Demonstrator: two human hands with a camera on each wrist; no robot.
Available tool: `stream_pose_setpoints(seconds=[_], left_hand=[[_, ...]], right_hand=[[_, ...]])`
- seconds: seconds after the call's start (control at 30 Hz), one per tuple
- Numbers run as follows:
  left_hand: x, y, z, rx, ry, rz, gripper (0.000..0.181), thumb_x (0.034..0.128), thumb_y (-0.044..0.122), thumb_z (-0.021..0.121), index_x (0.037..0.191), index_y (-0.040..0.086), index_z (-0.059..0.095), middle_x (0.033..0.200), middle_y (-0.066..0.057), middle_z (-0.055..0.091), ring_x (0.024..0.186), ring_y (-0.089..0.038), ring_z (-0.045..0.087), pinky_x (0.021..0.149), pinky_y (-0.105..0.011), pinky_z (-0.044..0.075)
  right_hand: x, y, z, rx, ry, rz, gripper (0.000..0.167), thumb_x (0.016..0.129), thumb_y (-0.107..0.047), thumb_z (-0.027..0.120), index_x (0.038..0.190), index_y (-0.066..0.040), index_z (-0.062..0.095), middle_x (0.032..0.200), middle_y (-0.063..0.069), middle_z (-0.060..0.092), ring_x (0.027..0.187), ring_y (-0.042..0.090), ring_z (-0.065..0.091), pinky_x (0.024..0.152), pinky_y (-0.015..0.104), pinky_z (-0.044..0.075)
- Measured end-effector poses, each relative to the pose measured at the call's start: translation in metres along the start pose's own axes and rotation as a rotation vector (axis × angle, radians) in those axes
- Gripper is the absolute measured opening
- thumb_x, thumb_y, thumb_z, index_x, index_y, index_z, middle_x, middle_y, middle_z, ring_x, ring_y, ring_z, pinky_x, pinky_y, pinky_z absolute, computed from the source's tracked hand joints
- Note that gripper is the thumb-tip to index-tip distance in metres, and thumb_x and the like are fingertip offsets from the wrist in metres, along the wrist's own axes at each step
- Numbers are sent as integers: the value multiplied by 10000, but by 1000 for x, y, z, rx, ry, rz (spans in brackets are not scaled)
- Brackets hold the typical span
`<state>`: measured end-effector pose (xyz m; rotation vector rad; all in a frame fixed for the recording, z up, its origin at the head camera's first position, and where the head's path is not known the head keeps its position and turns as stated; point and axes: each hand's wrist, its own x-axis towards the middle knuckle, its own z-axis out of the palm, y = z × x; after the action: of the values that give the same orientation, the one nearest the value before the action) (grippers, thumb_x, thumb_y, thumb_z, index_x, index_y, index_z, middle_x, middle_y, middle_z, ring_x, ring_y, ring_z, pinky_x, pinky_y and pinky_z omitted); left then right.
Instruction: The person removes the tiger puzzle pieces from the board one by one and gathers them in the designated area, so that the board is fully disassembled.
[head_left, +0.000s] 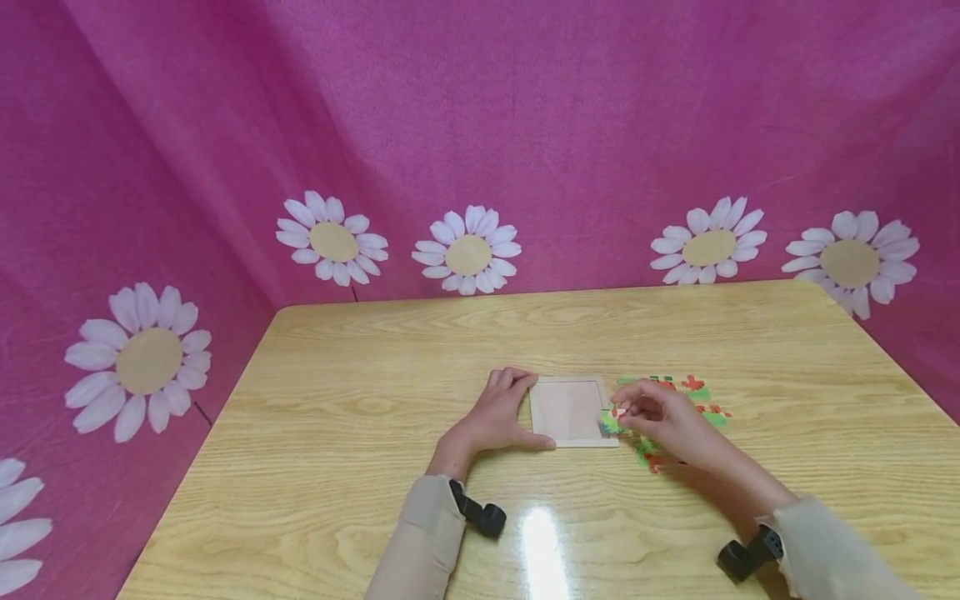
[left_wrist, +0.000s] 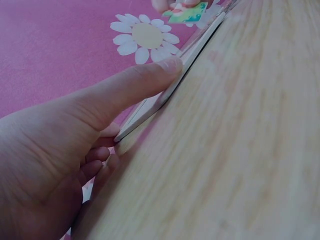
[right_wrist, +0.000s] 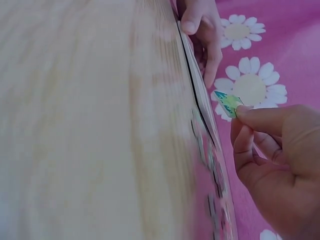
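A square, light wooden puzzle tray (head_left: pixel 567 410) with a raised rim lies flat on the table. My left hand (head_left: pixel 497 418) grips its left side, thumb on the near rim and fingers at the far left corner; the thumb (left_wrist: pixel 167 67) shows on the rim in the left wrist view. Above the tray's right edge, my right hand (head_left: pixel 672 422) pinches a small green puzzle piece (right_wrist: pixel 228 103) with some red and white on it. Thumb and forefinger hold it, clear of the tray. Several green and red puzzle pieces (head_left: pixel 696 386) lie right of the tray, partly hidden by the right hand.
The wood-grain table (head_left: pixel 360 433) extends around the tray on all sides. A pink cloth (head_left: pixel 525 125) with large white flowers hangs behind it and along its left side. Light glares off the tabletop near the front.
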<state>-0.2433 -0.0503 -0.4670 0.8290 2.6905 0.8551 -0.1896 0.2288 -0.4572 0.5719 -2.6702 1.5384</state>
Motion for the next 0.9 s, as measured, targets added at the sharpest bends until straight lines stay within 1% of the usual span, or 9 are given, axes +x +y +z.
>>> stream_pose_setpoints(seconds=[0.13, 0.3, 0.4, 0.53, 0.63, 0.77, 0.83, 0.9], left_hand=[[-1, 0, 0, -5, 4, 4, 1014, 699, 484, 843, 1511, 130, 350, 1472, -34, 358, 1338, -201, 299, 1161, -384, 346], [-1, 1, 0, -8, 7, 5, 1012, 699, 491, 841, 1508, 125, 355, 1465, -37, 361, 1333, -205, 300, 1158, -388, 349], [-1, 1, 0, -6, 7, 2, 1021, 697, 498, 840, 1511, 123, 350, 1463, -38, 359, 1332, -205, 299, 1159, -388, 347], [0, 0, 1, -2, 6, -2, 1030, 696, 499, 840, 1515, 123, 342, 1461, -38, 357, 1332, -204, 299, 1163, -384, 344], [0, 0, 2, -3, 2, -5, 1031, 698, 501, 839, 1518, 128, 338, 1462, -36, 354, 1332, -202, 297, 1165, -382, 342], [0, -1, 2, -5, 2, -8, 1028, 699, 501, 839, 1517, 130, 339, 1458, -37, 356, 1334, -204, 295, 1166, -385, 341], [1, -1, 2, -6, 4, -8, 1024, 699, 498, 839, 1515, 133, 341, 1456, -37, 358, 1336, -205, 294, 1167, -384, 340], [0, -1, 2, -7, 5, -6, 1022, 698, 498, 839, 1514, 133, 343, 1454, -40, 360, 1337, -207, 294, 1166, -386, 340]], right_hand=[[-7, 3, -6, 7, 6, -13, 217, 878, 25, 670, 1089, 9, 626, 977, 87, 639, 796, -12, 587, 666, 168, 543], [-14, 6, -13, 18, 19, -90, 232, 864, 52, 671, 1090, 43, 619, 956, 11, 644, 797, -30, 605, 673, 156, 549], [-17, 8, -17, 17, 25, -108, 235, 863, 52, 671, 1091, 63, 614, 936, -50, 650, 802, -40, 607, 678, 141, 542], [-22, 9, -22, -5, 34, -64, 227, 873, 30, 671, 1094, 39, 625, 943, -97, 654, 802, -38, 611, 673, 141, 535], [-27, 10, -26, -15, 37, -11, 228, 880, 14, 671, 1102, 1, 623, 915, -87, 640, 731, -12, 598, 549, 189, 516], [-34, 11, -32, 8, 16, 26, 241, 900, -2, 653, 1133, 14, 595, 902, -85, 618, 673, 33, 581, 426, 267, 462], [-37, 13, -35, 10, 19, 24, 241, 903, -4, 650, 1134, 30, 593, 915, -99, 625, 716, 24, 601, 458, 272, 487], [-39, 14, -37, 5, 28, 18, 233, 903, 7, 647, 1128, 39, 594, 923, -119, 633, 743, 0, 610, 499, 248, 508]])
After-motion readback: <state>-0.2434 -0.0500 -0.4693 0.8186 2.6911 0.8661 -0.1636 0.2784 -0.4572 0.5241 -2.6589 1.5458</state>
